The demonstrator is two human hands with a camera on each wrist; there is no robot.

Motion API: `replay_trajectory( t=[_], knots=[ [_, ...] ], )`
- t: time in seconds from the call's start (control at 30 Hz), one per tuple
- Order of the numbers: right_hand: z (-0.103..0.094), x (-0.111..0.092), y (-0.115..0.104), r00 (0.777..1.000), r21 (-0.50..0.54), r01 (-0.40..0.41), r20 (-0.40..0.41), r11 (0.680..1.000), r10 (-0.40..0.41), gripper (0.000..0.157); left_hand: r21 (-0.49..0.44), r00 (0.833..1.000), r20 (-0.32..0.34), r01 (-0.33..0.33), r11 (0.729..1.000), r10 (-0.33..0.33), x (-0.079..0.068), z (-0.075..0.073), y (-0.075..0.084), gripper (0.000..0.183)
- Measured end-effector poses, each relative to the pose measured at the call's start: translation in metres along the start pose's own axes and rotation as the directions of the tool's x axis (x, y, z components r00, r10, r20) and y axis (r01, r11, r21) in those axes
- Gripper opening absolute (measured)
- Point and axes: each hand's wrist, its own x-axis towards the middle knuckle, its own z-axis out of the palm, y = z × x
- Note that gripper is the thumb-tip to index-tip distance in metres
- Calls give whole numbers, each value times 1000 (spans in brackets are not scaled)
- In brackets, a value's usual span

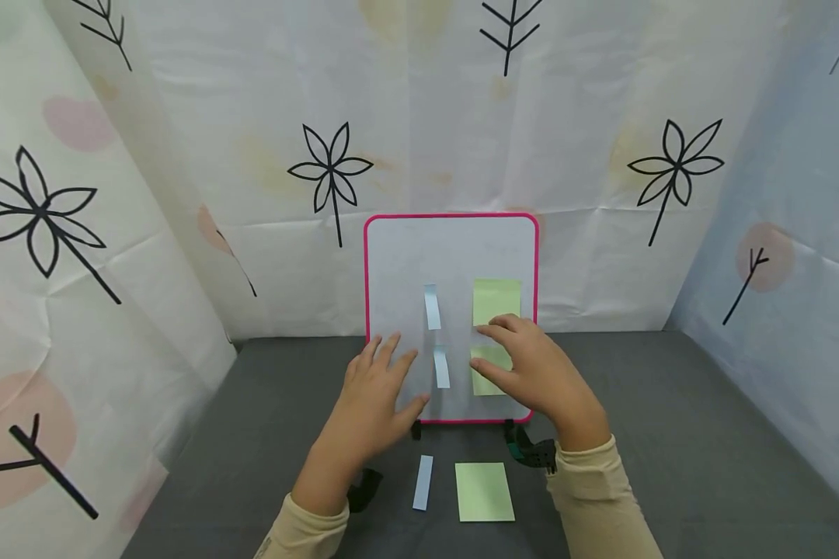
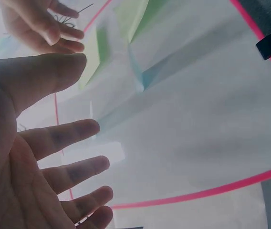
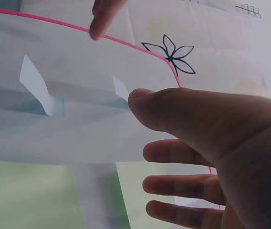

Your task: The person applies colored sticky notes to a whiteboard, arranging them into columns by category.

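A whiteboard (image 1: 405, 252) with a pink rim stands upright on the table. Two light blue paper strips (image 1: 432, 307) are stuck one above the other near its middle, their free ends curling outward. To their right are two green sticky notes (image 1: 496, 296), also one over the other. My left hand (image 1: 372, 400) is spread in front of the board's lower left, fingers apart and holding nothing. In front of the green notes, my right hand (image 1: 534, 371) has its thumb and fingers apart with nothing between them, partly covering both notes. In the right wrist view, its thumb overlaps one strip (image 3: 121, 89).
On the dark table (image 1: 671, 435), nearer the body, lie another blue strip (image 1: 422, 483) and another green sticky note (image 1: 485, 492). Black feet (image 1: 416, 429) support the board. Fabric walls (image 1: 573, 155) with plant drawings enclose the back and sides.
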Motion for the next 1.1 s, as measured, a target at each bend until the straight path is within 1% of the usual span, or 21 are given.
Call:
replay_trajectory(
  t=[0.1,0.3,0.47,0.53,0.63,0.83,0.97,1.1],
  knots=[
    [2,0,-3,1000,-16,-19,18,1000,20,56,9,1000,-20,12,1000,-12,-1,-2,-1,64],
    [5,1,-6,999,-37,-21,37,999,23,65,4,999,-9,35,999,-35,1,-2,0,72],
    [5,-1,-8,998,-43,-20,50,999,22,69,-4,999,-13,34,999,-34,1,-2,3,74],
    [5,-2,-9,998,-44,-24,63,999,27,71,-9,999,-5,39,999,-39,1,-3,5,75],
    [5,-3,-9,996,-50,-27,86,998,31,73,-17,998,16,56,998,-55,0,-3,7,76],
    [6,-6,-10,988,-68,-21,152,997,31,78,-35,991,91,103,994,-100,-1,-2,9,79],
    [5,-7,-12,977,-65,-52,201,997,64,84,-36,985,125,128,991,-123,-3,-3,10,82],
    [5,-7,-16,966,-60,-81,242,995,93,91,-28,980,144,146,989,-141,-4,-4,11,83]
  ],
)
